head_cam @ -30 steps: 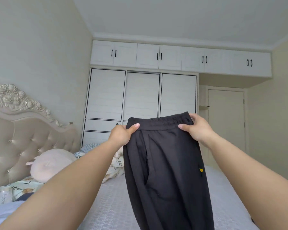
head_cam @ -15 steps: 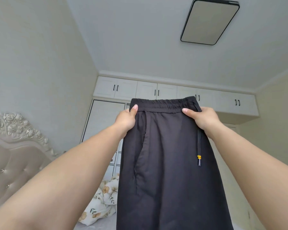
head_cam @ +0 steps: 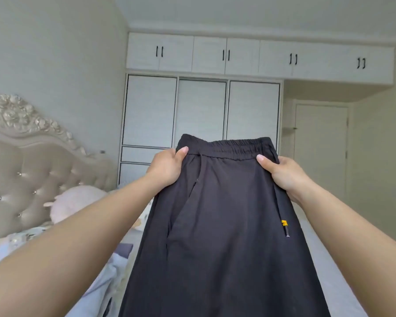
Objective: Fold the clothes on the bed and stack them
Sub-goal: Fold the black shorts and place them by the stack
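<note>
- Black trousers (head_cam: pixel 224 225) hang in mid-air in front of the person, held up by the elastic waistband, with the legs dropping out of view at the bottom edge.
- Left hand (head_cam: pixel 167 167) pinches the left end of the waistband, thumb on the near side and fingers curled behind the cloth.
- Right hand (head_cam: pixel 284 172) grips the right end in the same way, thumb pressed on the front.
- No brand name or readable writing shows on the cloth; the only mark is a yellow band on the drawstring (head_cam: pixel 284 221) that hangs down the right side, ending in a dark tip.
- A slit pocket runs down the left side of the trousers.
- Below and behind them lies the bed (head_cam: pixel 338 282) with a pale grey cover; the trousers hide most of it.
- At the left stand a tufted headboard (head_cam: pixel 21 161), a pink plush toy (head_cam: pixel 76 202) and floral bedding.
- A white wardrobe (head_cam: pixel 201 110) with black handles fills the far wall, with a closed door (head_cam: pixel 320 149) to its right.
</note>
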